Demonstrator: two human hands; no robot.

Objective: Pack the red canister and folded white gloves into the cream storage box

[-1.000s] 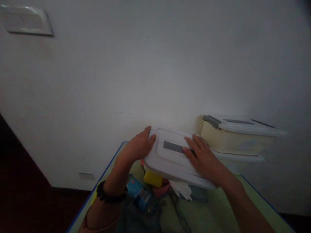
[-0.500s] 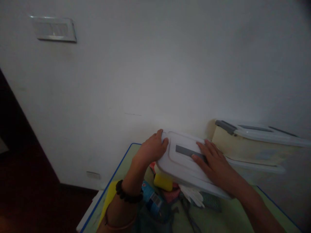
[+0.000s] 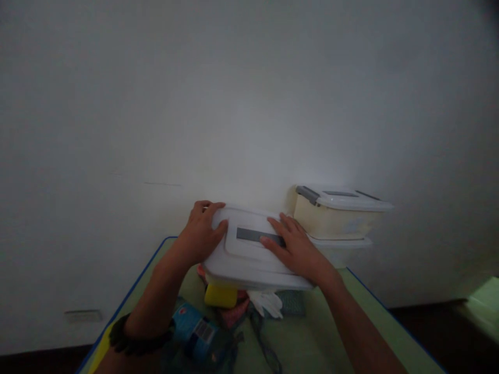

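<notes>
A white storage box lid [image 3: 249,270] with a grey strip lies at the middle of the table, between my hands. My left hand [image 3: 205,234] grips its left end, thumb on top and fingers around the far edge. Across the right part of the lid my right hand [image 3: 296,246] lies flat with fingers apart, touching the grey strip. How much of a box body is beneath the lid is hidden. Just in front of it are a yellow block like a sponge [image 3: 220,296], a white glove [image 3: 267,304] and a pink patterned cloth [image 3: 233,314].
Two stacked storage boxes [image 3: 335,221] with white lids stand against the wall [image 3: 249,104] at the right. A blue labelled bottle or pack [image 3: 197,330], a dark strap [image 3: 263,340] and a grey-green textured cloth [image 3: 292,304] lie on the green, blue-edged table [image 3: 312,343].
My view has turned to the right, so the lid, hands and stacked boxes appear further left. Both hands stay on the lid, which looks more level in view.
</notes>
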